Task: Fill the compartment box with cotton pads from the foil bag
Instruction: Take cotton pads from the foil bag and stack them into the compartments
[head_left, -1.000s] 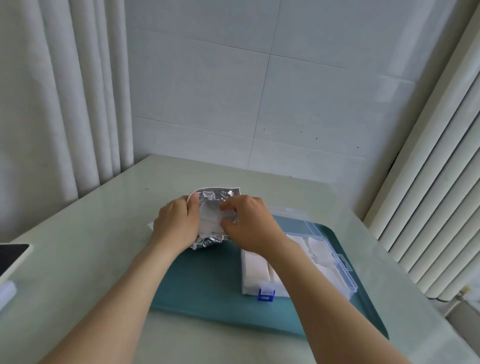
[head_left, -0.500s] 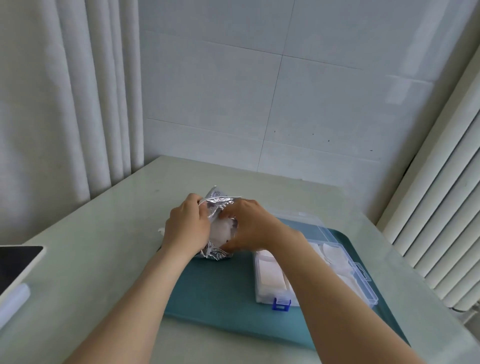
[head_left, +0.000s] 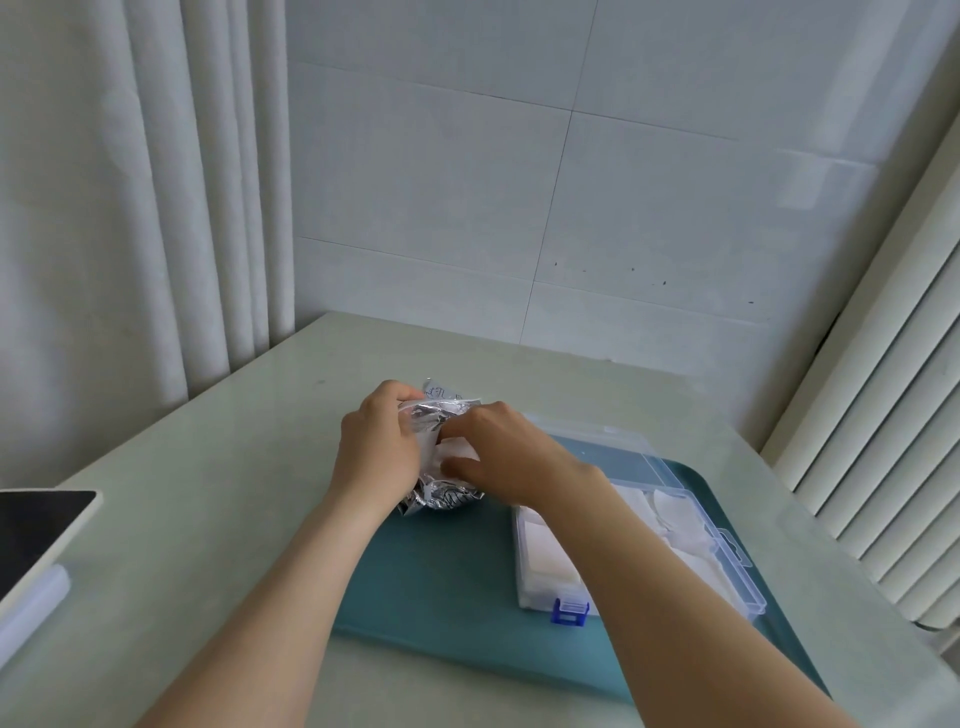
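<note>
1. A pale green surface (head_left: 208, 493) is filling the lower view and running into a corner of the room. A white curtain (head_left: 130, 208) is hanging along its left edge, a tiled wall (head_left: 519, 182) is standing behind its far edge, and pale slats (head_left: 883, 415) are rising by its right edge.
2. A teal mat (head_left: 441, 597) is lying on the near right part, its right side sitting close to the surface's right edge.
3. A clear box (head_left: 737, 571) is lying open on the mat's right half, with pads (head_left: 545, 545) showing inside and a blue latch (head_left: 570, 611) facing near.
4. The bag (head_left: 441, 499) is sitting at the mat's far left corner, just left of the box.
5. The left hand (head_left: 376, 447) is gripping the bag's left side with curled fingers. The right hand (head_left: 504, 457) is pinching white pads in the bag's mouth.
6. A wide stretch of surface is lying left of the bag, reaching a dark tablet (head_left: 36, 525) at the near left edge.
</note>
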